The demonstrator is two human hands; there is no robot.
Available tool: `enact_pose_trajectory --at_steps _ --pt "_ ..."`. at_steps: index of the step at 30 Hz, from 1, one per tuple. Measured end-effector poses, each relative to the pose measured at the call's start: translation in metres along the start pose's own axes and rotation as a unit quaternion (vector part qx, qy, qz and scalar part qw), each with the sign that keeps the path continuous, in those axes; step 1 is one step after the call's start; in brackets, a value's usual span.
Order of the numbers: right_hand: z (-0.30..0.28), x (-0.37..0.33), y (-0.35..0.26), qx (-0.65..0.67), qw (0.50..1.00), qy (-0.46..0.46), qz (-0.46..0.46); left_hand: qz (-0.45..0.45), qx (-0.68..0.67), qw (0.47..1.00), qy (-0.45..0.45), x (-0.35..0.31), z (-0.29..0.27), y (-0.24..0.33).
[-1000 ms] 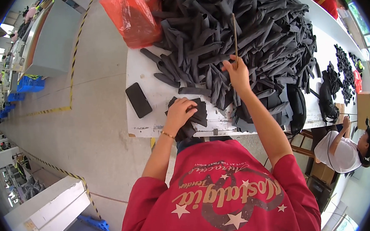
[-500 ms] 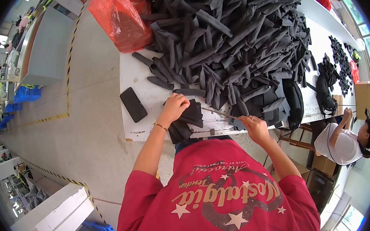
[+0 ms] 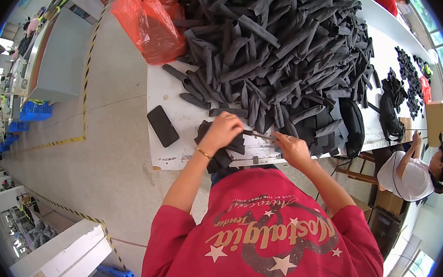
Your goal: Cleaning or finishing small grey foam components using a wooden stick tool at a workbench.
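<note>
My right hand (image 3: pixel 293 149) is closed around one end of a thin, straight rod (image 3: pixel 263 135) above the near edge of the table. The rod points left, toward my left hand (image 3: pixel 225 129), and something dark is at its far end. My left hand has its fingers bent together at that end; what they pinch is hidden. Under my left hand and wrist lie flat dark fabric pieces (image 3: pixel 220 161). Just beyond both hands rises a large heap of dark grey fabric tubes (image 3: pixel 282 45).
A black phone (image 3: pixel 163 126) lies left of my hands on the white table (image 3: pixel 169 98). A red plastic bag (image 3: pixel 153 32) stands at the back left. Beside the heap sits a black rounded case (image 3: pixel 352 126). To the right, another person (image 3: pixel 409 173) sits at the table.
My left hand has moved right to the rod's far end. My right hand has shifted left with the rod, so the hands are closer together.
</note>
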State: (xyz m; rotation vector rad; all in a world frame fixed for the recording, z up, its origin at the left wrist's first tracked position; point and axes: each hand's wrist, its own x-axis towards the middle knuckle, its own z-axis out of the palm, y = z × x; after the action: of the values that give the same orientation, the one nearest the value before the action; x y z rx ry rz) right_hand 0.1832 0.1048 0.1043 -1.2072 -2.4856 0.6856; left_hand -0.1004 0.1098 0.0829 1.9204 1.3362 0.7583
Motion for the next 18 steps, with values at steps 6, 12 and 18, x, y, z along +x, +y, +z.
enact_pose_trajectory --at_steps 6,12,18 --pt "0.031 0.020 -0.025 0.347 0.922 -0.054 0.163 -0.010 -0.089 0.872 0.481 0.000 -0.010 0.075" --pt "0.052 0.029 -0.062 0.280 0.950 -0.021 0.135 -0.160 -0.779 0.514 0.321 -0.023 0.054 0.020" --pt "0.052 0.023 -0.068 0.221 0.965 0.019 0.139 -0.163 -0.773 0.482 0.378 -0.008 0.036 0.046"
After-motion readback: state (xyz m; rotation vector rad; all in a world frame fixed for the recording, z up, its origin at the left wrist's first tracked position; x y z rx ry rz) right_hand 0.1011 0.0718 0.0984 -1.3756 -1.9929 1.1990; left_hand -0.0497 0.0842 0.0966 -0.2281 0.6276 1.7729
